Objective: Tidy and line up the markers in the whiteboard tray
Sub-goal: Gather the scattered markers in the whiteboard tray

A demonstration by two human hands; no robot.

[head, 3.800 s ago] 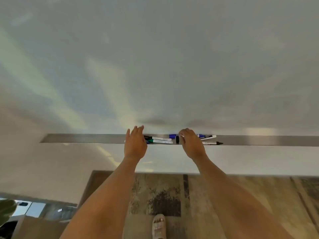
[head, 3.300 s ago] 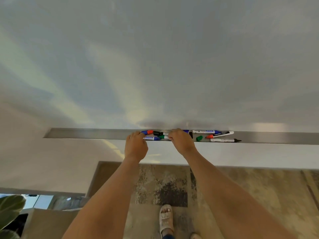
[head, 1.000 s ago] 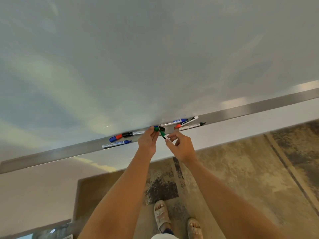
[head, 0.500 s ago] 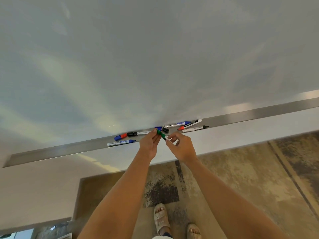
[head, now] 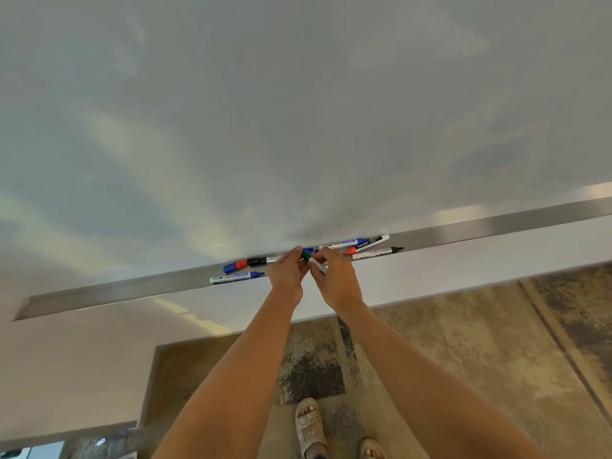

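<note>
A long metal tray (head: 109, 293) runs under the whiteboard (head: 298, 111). I hold a green marker (head: 306, 255) just above the tray's middle: my left hand (head: 287, 271) pinches its green cap, my right hand (head: 334, 276) grips its white barrel. Left of my hands lie a blue marker (head: 236, 277), a blue-and-red marker (head: 235, 266) and a black-capped marker (head: 261, 260). To the right lie another blue marker (head: 344, 243), a red-tipped marker (head: 366, 245) and a thin black-tipped marker (head: 377, 252), at mixed angles.
Below the tray is a white wall band (head: 463, 260), then a patterned brown rug (head: 463, 359). My feet in sandals (head: 309, 425) stand on the rug between my forearms. The tray's left end (head: 29, 306) and right stretch (head: 530, 221) hold no markers.
Both hands left the tray and lifted the green marker from the pile. My left fingers have closed onto its green cap over the last second. The view tilted and shifted.
</note>
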